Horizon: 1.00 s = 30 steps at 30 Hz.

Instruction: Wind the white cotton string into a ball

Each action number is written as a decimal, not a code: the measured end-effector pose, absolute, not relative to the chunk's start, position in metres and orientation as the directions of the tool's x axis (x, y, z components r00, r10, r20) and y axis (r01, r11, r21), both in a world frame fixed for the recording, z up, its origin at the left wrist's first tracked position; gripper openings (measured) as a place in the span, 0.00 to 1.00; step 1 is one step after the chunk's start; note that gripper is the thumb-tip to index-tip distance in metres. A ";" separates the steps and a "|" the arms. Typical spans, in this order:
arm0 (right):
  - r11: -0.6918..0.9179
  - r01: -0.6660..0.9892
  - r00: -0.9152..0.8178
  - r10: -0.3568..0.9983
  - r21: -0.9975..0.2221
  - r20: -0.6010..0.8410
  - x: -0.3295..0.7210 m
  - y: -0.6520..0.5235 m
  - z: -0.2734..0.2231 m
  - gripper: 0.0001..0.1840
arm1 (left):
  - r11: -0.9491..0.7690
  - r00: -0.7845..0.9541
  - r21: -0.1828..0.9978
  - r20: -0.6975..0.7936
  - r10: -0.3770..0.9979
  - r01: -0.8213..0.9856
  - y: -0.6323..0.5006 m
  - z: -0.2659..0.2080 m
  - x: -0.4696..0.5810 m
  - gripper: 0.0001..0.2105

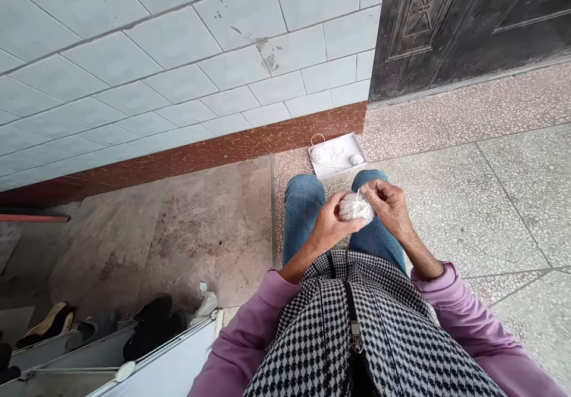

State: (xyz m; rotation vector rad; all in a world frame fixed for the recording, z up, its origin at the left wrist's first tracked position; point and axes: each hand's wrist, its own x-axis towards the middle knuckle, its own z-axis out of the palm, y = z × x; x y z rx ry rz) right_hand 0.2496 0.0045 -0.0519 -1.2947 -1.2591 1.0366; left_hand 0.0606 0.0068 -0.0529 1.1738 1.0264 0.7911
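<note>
A ball of white yarn (355, 208) is held above my knees, between both hands. My left hand (332, 221) cups it from the left, thumb along the near side and fingers on the far side. At its upper right, my right hand (387, 203) pinches a strand of the yarn between thumb and fingertips. Beyond my knees, a shallow white box (343, 169) lies on the floor against the wall base. Inside it are a loose heap of white yarn (327, 155) and a small white ball (357, 159).
A tiled wall (241, 69) with a red-brown base runs along the far side, and a dark door (446, 34) stands at upper right. Lower left, a rack (160, 349) has shoes (49, 324) and dark items. Speckled floor (446, 206) stretches to the right.
</note>
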 end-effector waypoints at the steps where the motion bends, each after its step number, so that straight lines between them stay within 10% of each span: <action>1: 0.045 0.110 0.066 0.996 -0.993 0.053 0.252 0.006 -0.053 0.28 | 0.240 0.364 0.970 -0.232 0.902 0.024 0.007 -0.051 0.060 0.38; 11: -0.044 0.096 -0.136 0.989 -0.994 -0.057 0.246 -0.021 -0.080 0.34 | 0.279 0.364 0.943 -0.200 0.910 -0.181 0.024 -0.051 0.046 0.34; 16: 0.106 0.215 -0.359 0.933 -0.971 0.022 0.245 -0.047 -0.053 0.26 | 0.083 0.220 0.995 -0.093 0.971 0.053 0.030 -0.053 0.043 0.30; 24: 0.076 0.187 -0.097 0.994 -0.979 0.059 0.277 -0.016 -0.023 0.25 | 0.316 0.713 0.949 -0.231 0.662 0.014 0.017 -0.041 0.033 0.28; 30: -0.022 0.115 -0.146 0.988 -0.993 -0.039 0.246 -0.026 -0.059 0.34 | 0.399 0.563 0.883 -0.205 0.800 -0.246 0.014 -0.050 0.038 0.37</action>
